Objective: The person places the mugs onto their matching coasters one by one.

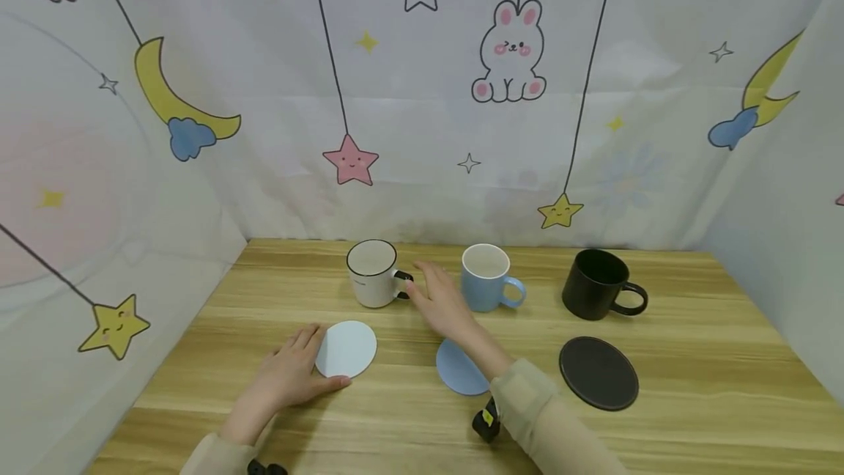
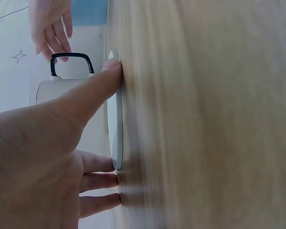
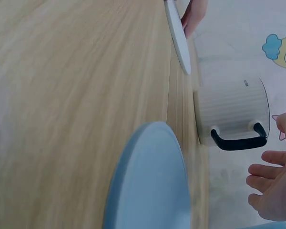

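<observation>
My left hand holds the white round coaster by its rim, the thumb at one side and fingers at the other, down at the wooden table. Just right of the white mug with a black rim, my right hand reaches out with fingers spread and nothing in them. Its fingertips are close to the mug's black handle; the right wrist view shows a gap between them. Under the right forearm lies a blue coaster, partly hidden. Beside that hand stands a light blue mug.
A black mug stands at the back right, with a dark round coaster in front of it. Printed white cloth hangs behind the wooden table and along both sides.
</observation>
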`<state>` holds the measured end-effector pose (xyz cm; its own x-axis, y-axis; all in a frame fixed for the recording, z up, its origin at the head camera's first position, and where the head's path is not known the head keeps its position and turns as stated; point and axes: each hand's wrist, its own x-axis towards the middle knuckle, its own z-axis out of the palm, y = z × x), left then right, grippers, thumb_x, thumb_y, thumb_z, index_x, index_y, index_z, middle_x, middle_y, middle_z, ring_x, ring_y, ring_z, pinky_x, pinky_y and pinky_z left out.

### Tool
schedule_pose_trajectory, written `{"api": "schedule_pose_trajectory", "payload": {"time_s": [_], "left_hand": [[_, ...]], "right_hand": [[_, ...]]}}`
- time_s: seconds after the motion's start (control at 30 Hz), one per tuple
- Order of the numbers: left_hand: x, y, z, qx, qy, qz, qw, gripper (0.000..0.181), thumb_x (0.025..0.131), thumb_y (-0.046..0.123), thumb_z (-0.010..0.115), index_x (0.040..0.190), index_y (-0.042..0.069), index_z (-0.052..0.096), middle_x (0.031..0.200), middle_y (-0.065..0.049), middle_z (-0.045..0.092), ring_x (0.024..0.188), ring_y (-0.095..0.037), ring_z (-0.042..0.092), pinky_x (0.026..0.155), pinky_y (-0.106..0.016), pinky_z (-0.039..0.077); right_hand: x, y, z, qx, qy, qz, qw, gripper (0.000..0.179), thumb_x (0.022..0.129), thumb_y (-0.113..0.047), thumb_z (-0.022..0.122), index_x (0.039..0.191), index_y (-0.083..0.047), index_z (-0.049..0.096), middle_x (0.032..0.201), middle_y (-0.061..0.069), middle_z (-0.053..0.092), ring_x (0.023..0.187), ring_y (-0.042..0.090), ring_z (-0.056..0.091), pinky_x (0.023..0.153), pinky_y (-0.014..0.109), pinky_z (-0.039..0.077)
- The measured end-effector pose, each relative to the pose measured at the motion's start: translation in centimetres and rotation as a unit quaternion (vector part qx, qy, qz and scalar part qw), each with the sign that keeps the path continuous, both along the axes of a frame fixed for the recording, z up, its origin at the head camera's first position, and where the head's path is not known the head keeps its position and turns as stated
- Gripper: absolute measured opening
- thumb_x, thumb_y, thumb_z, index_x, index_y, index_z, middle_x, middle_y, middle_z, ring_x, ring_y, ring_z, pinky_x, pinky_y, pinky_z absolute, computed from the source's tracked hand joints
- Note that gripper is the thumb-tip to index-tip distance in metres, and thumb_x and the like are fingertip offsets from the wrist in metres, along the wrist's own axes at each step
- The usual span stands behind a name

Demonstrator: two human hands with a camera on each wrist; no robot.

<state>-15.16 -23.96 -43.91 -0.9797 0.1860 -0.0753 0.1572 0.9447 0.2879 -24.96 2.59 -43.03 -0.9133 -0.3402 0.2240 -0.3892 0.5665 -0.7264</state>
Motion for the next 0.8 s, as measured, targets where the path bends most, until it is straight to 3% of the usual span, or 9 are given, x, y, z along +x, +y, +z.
{"api": "schedule_pose_trajectory", "payload": {"time_s": [0.17,0.37,0.6,0.8], "left_hand": [[-0.2,0.2,0.0,0.001,-0.021,-0.001,0.9998,0.107,0.089,0.059,0.081,0.157,-0.012,0.039,0.162,-0.036,0.038,0.147,-0.059,0.038,0.107,-0.086,0.031],[-0.4,0.2,-0.4,-0.007,-0.036,0.0,0.9993,0.107,0.091,0.059,0.079,0.158,-0.012,0.036,0.164,-0.036,0.035,0.149,-0.058,0.035,0.109,-0.085,0.03],[-0.8,-0.2,-0.9,-0.01,-0.054,0.006,0.9985,0.111,0.091,0.066,0.075,0.161,-0.01,0.033,0.166,-0.034,0.032,0.152,-0.057,0.033,0.11,-0.084,0.03],[-0.9,-1.0,-2.0,0.002,-0.05,0.008,0.9987,0.119,0.088,0.076,0.07,0.161,-0.01,0.033,0.166,-0.033,0.033,0.152,-0.056,0.033,0.11,-0.084,0.028]], "right_hand": [[-0.4,-0.6,-0.2,-0.022,-0.033,-0.001,0.9992,0.056,0.115,-0.035,0.048,0.155,0.003,0.048,0.16,0.025,0.049,0.151,0.045,0.042,0.122,0.062,0.034],[-1.1,-1.5,-0.4,-0.06,-0.064,-0.006,0.9961,0.047,0.115,-0.032,0.049,0.146,0.001,0.058,0.145,0.02,0.062,0.139,0.04,0.055,0.115,0.058,0.044],[-1.4,-2.6,-0.6,-0.063,-0.081,-0.015,0.9947,0.044,0.115,-0.032,0.048,0.14,0.002,0.062,0.139,0.022,0.067,0.131,0.04,0.062,0.11,0.055,0.049],[-1.5,-3.6,-0.7,-0.095,-0.108,-0.028,0.9892,0.04,0.116,-0.032,0.046,0.129,0.002,0.062,0.111,0.02,0.073,0.106,0.032,0.068,0.092,0.045,0.053]]}}
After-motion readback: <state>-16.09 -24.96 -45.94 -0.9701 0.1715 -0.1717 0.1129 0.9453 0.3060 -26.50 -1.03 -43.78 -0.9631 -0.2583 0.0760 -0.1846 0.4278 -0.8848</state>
